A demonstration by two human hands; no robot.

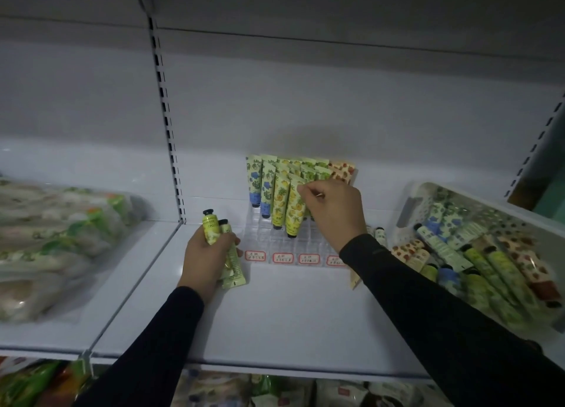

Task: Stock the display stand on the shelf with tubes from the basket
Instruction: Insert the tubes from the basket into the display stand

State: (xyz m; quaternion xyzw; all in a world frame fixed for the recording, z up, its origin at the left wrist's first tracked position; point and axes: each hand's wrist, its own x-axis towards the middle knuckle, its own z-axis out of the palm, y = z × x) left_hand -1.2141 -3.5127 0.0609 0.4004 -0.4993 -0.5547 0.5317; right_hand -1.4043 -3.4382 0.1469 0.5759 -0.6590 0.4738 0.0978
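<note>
Left sleeve (159, 339): dark, long, close-fitting, ending at the wrist.
Right sleeve (428, 309): same dark fabric, cuff at the wrist.
Hands: bare, no rings visible.

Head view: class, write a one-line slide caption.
Left hand holds two yellow tubes while right hand pinches a tube in the display stand.

Clear display stand (275, 241) at centre of white shelf (275, 315), tubes upright in back rows. Right hand (331, 211) pinches top of yellow tube (295, 211) in stand. Left hand (208, 254), 9 o'clock of stand, grips 2 yellow-green tubes (214, 229). Basket (409, 205) of tubes at 3 o'clock.
</note>
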